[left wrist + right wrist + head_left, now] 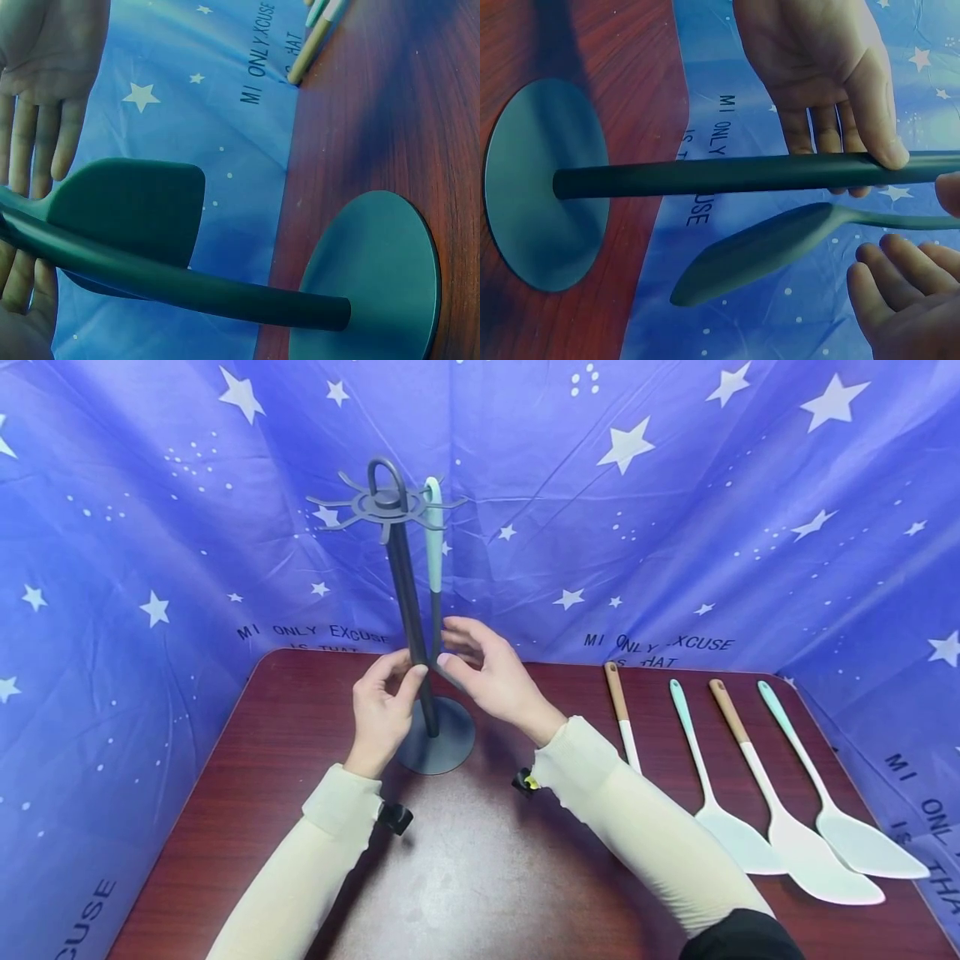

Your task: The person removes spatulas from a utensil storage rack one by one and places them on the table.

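Note:
A dark utensil rack has a round base (pixel 450 756), an upright post (pixel 405 585) and a ring of hooks (pixel 367 507) under a looped top. My left hand (pixel 381 710) holds the post low down, its thumb on the near side and fingers behind in the right wrist view. From a hook on the right hangs a spatula (pixel 434 547) with a mint handle and dark shaft. Its flat dark head (pixel 757 259) hangs beside the post, above the base. My right hand (pixel 502 681) is right by the shaft, fingers loosely bent and spread, gripping nothing.
On the table's right side lie several pale-headed utensils, among them a mint-handled turner (pixel 738 843), a brown-handled one (pixel 817 860) and another mint one (pixel 862 843). A brown handle (pixel 617 689) shows beyond my right sleeve. Starry blue cloth (pixel 525 460) encloses the table (pixel 465 877).

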Motion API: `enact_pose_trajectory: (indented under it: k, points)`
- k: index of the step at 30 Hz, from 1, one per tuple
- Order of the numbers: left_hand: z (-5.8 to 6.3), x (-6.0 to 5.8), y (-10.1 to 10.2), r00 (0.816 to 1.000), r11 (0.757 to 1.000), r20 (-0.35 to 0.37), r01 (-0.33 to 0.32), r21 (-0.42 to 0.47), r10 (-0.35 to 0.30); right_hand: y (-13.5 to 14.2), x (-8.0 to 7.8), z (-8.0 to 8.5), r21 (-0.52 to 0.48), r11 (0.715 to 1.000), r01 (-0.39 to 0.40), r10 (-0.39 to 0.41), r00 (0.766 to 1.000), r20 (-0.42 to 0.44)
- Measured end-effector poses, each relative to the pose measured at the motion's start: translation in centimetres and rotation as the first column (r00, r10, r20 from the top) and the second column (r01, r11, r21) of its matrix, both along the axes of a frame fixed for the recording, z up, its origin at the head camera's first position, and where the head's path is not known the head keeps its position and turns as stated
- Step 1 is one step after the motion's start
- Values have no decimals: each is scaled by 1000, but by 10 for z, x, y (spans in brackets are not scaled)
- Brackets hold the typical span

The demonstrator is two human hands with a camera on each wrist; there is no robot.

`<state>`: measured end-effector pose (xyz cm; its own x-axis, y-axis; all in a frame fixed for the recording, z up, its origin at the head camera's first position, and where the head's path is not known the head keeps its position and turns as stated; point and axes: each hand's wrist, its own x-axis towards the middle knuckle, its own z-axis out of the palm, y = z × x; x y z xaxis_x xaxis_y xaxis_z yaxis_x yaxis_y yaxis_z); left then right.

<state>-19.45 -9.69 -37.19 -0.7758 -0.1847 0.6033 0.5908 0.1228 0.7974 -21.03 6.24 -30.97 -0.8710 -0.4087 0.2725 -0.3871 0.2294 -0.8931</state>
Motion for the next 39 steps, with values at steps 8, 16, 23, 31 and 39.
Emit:
enact_pose_trajectory:
  k: [8,16,23,31,39]
  points:
    - [1,1,0,1000,1000,12,9,1,-9,-4,5,5,-39,999,19,-20,1000,-4]
    - [2,2,0,1000,1000,27,-6,-10,6,-4,-18,-22,-81,996,43,-47,998,-48]
    - [3,2,0,1000,1000,25,-7,-21,7,-2,-17,-22,-52,994,94,-97,993,-67]
    - [3,2,0,1000,1000,31,-2,-18,2,-2,-14,-23,-54,993,103,-109,988,-112]
    - [1,1,0,1000,1000,26,3,-5,-3,-1,-8,-25,-66,989,130,-139,977,-160]
